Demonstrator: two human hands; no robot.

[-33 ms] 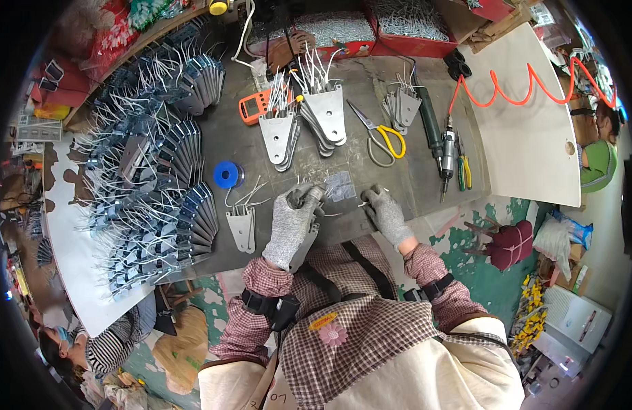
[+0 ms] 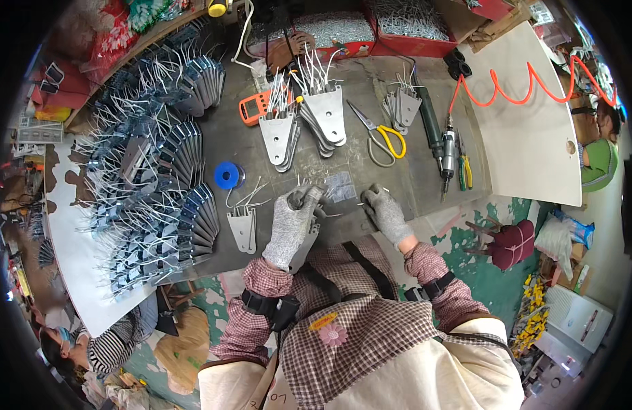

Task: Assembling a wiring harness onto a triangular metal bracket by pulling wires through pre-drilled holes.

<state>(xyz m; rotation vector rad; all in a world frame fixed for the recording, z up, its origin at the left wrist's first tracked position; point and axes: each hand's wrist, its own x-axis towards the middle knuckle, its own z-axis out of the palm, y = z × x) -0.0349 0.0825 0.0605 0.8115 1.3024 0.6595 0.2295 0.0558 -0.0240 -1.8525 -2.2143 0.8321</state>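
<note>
My left hand (image 2: 292, 222), in a grey glove, is closed on a flat grey metal bracket (image 2: 304, 247), mostly hidden under the palm. Short white wires (image 2: 333, 215) stick out past its fingers. To the right, my gloved right hand (image 2: 385, 214) pinches a thin white piece (image 2: 361, 203), its kind too small to tell. A similar bracket with wires (image 2: 243, 231) lies left of my left hand. Beyond it stands a blue spool (image 2: 227, 175). Two fanned stacks of wired brackets (image 2: 277, 137) (image 2: 325, 116) lie farther off.
Rows of wired brackets (image 2: 162, 212) crowd the left. Yellow-handled scissors (image 2: 390, 140), an orange meter (image 2: 251, 108), a small bracket stack (image 2: 402, 108), a dark rod-like tool (image 2: 431, 126), a driver (image 2: 448, 154) on a red coiled hose (image 2: 531, 85), and pliers (image 2: 466, 172) lie beyond. Red bins (image 2: 411, 45) stand at the back.
</note>
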